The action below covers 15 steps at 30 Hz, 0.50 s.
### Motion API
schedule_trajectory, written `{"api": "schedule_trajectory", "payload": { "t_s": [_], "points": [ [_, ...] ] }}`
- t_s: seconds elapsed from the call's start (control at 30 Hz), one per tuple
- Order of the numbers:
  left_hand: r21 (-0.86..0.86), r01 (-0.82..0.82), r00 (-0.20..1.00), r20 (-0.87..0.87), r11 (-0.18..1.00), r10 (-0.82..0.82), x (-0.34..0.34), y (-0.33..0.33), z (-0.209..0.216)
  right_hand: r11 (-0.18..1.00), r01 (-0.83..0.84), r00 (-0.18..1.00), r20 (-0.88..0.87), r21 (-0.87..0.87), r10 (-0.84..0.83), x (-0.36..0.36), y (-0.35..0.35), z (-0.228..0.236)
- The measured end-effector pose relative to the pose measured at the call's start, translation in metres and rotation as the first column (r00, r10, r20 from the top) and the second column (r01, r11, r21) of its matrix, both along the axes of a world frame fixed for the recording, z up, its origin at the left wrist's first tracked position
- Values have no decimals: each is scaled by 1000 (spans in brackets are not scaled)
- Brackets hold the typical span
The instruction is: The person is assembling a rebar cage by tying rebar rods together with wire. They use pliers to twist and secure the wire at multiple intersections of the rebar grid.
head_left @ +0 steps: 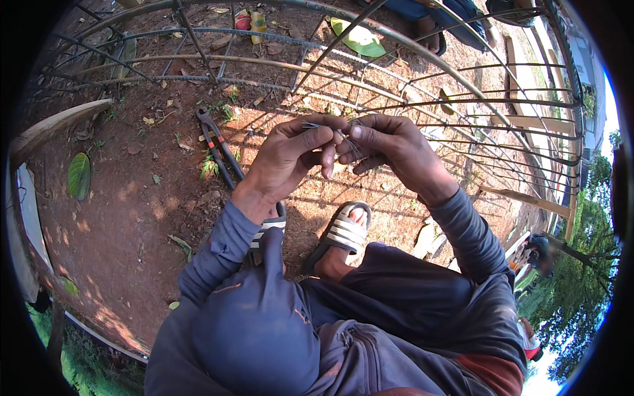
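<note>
Both hands meet in front of me, above the ground and near a rebar cage [389,92]. My left hand [300,148] is closed, pinching thin wires [318,126] whose ends poke out past the thumb. Fingertips of my right hand [393,142] come close to those of the left; this hand is closed too, with more thin wire strands sticking out below its thumb. Exactly where the strands cross between the fingers is hidden. On the soil left of my hands lies a pair of long-handled cutters [221,150] with black and red handles.
Rebar rods arch across the far side and down the right. My sandalled foot [347,228] rests on reddish soil. A wooden board [59,130] stands at left, and a wooden stake [528,200] at right. Another person's legs [456,23] show beyond the cage.
</note>
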<state>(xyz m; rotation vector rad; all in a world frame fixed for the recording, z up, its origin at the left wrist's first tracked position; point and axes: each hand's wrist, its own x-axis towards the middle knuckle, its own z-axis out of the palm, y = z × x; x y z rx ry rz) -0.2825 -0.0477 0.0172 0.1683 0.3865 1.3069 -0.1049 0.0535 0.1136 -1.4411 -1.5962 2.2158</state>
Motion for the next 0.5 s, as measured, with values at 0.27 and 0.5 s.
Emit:
{"api": "schedule_trajectory", "payload": {
  "t_s": [0.27, 0.5],
  "points": [
    [49, -140, 744, -654, 989, 138, 0, 4, 20, 957, -74, 997, 41, 280, 65, -6, 0, -23],
    [511, 39, 252, -836, 858, 487, 9, 4, 35, 864, -48, 999, 38, 501, 34, -12, 6, -40]
  ]
}}
